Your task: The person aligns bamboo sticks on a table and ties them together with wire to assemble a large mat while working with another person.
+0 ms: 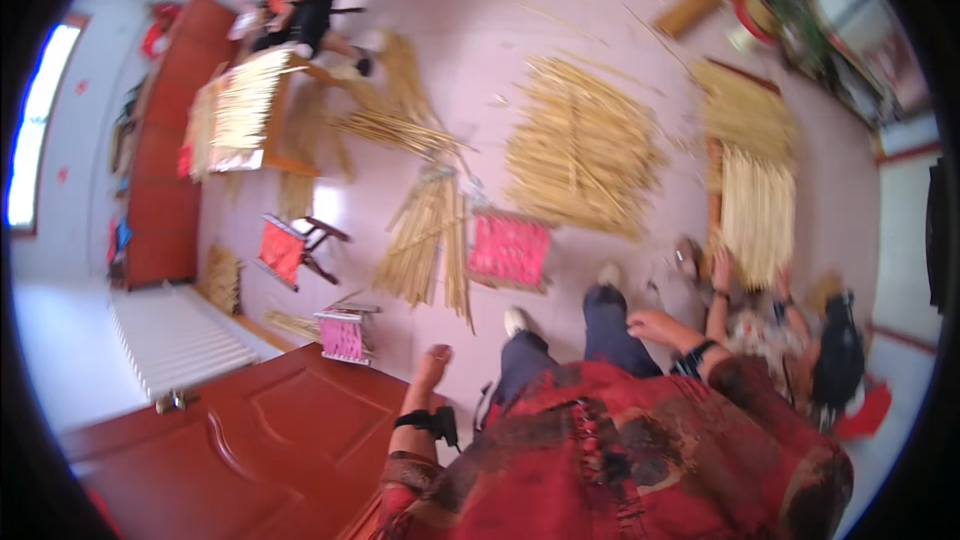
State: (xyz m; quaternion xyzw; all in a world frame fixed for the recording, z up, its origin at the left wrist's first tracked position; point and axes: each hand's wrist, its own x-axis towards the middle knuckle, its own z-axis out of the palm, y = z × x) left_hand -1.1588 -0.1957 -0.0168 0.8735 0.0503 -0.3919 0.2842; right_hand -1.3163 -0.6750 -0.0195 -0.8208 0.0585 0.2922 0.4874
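Left hand (434, 358) hangs empty, fingers loosely together, beside the red door (250, 440). Straw bundle (428, 240) lies on the floor (600, 40) ahead of it: pale, long stalks, judged light, brittle; best gripped mid-length. Right hand (650, 325) loosely curled, empty, near a seated person's hands (720, 270).

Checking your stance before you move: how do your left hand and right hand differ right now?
The left hand is raised beside the red wooden door, fingers closed loosely; the right hand reaches forward over the right knee, fingers spread. The left hand hangs above bare pink floor, while the right hand is near a seated person working straw. Both hold nothing and wear dark wrist straps.
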